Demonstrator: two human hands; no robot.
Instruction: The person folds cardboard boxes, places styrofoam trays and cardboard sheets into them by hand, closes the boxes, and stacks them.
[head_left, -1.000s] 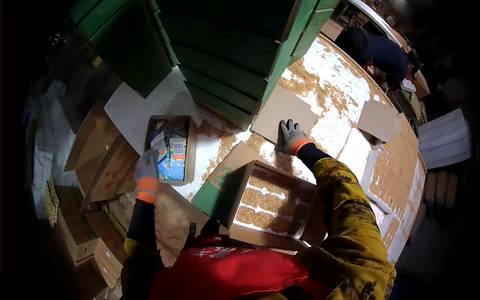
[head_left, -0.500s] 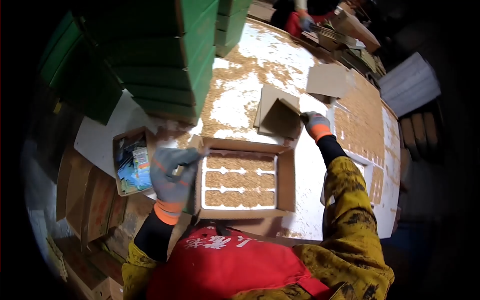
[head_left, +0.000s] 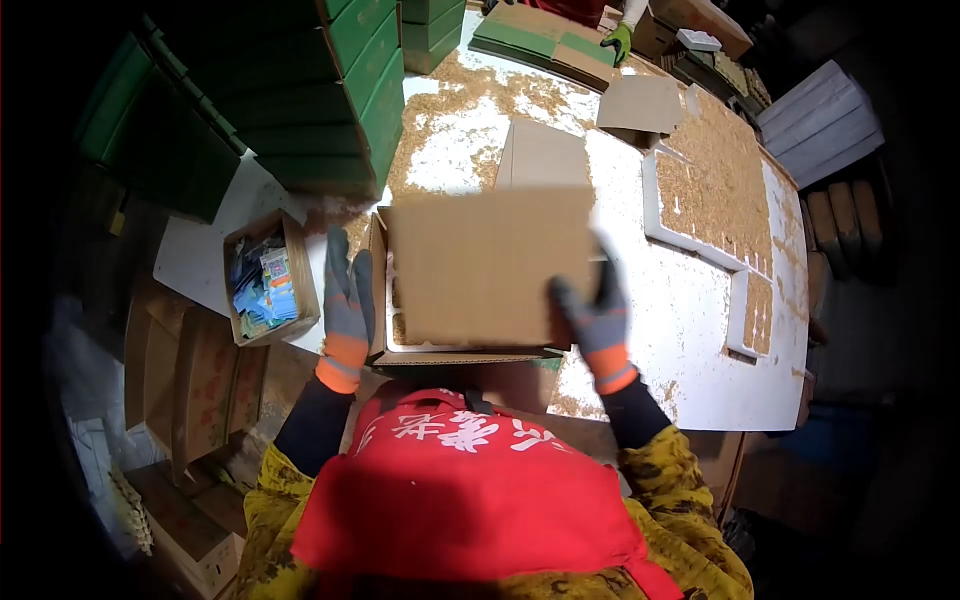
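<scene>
A brown cardboard sheet (head_left: pixel 485 268) lies tilted over the open carton (head_left: pixel 377 245), hiding most of its inside. Only a strip of the white foam tray (head_left: pixel 440 348) with brown grains shows at the left and lower edges. My right hand (head_left: pixel 597 318), in a grey glove with an orange cuff, grips the sheet's right edge, thumb in front, slightly blurred. Along the carton's left wall, my left hand (head_left: pixel 347 295) is held upright with fingers stretched out. Behind the sheet, more cardboard sheets (head_left: pixel 545 150) rest on the table.
A small box (head_left: pixel 308 298) of colourful packets stands left. Green boxes (head_left: pixel 370 110) are stacked behind it. Grain-filled foam trays (head_left: pixel 715 180) and a cardboard piece (head_left: pixel 640 105) lie right. Across the table, a co-worker's green-gloved hand (head_left: pixel 620 42) touches a flat green-brown carton (head_left: pixel 545 45).
My right hand has brought a cardboard sheet from the stack to over the carton. My left hand has straightened beside the carton. Across the table, a green-brown carton has come into view.
</scene>
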